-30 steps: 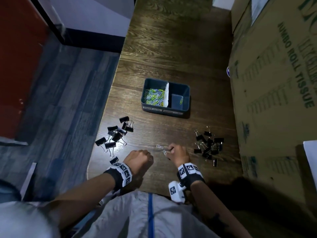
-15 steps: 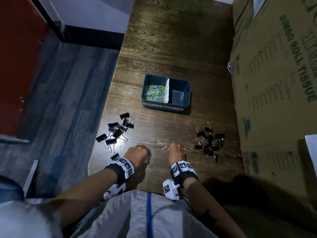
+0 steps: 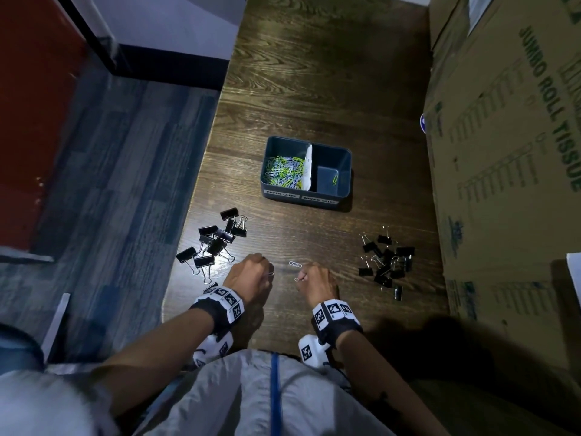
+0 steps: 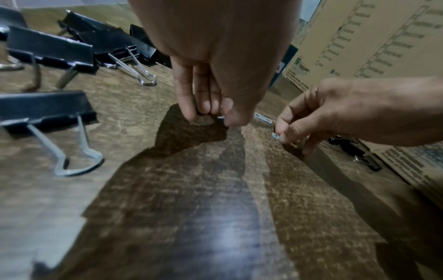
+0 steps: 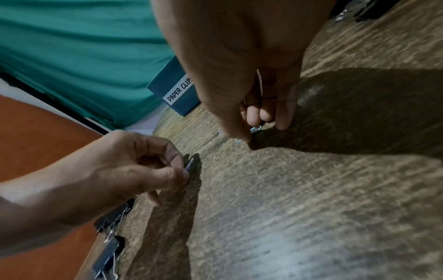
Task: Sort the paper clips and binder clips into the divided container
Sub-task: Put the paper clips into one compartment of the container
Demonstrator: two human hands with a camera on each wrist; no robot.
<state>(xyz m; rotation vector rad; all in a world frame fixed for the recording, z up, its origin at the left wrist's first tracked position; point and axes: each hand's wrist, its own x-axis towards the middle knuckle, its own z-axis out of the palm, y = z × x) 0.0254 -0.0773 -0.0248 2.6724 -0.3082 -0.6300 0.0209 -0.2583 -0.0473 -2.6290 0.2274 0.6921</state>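
The dark divided container (image 3: 342, 191) stands mid-table. Its left compartment holds several coloured paper clips (image 3: 284, 171), and its right one holds a single green clip (image 3: 334, 179). My left hand (image 3: 268, 273) pinches a pale paper clip (image 4: 220, 117) just above the wood; the same clip (image 5: 189, 165) also shows in the right wrist view. My right hand (image 3: 301, 276) pinches another paper clip (image 4: 275, 135) against the table. One loose paper clip (image 3: 295, 264) lies between the hands. Black binder clips lie in a left pile (image 3: 217, 240) and a right pile (image 3: 386, 262).
A large cardboard box (image 3: 503, 152) walls off the table's right side, close to the right binder clip pile. The table's left edge (image 3: 201, 184) drops to a blue floor. The container's front carries labels (image 5: 179, 91) for the paper clip and binder clip sides.
My left hand has crept forward and right toward the loose clip, and a paper clip now shows at its fingertips. My right hand has stayed on its clip.
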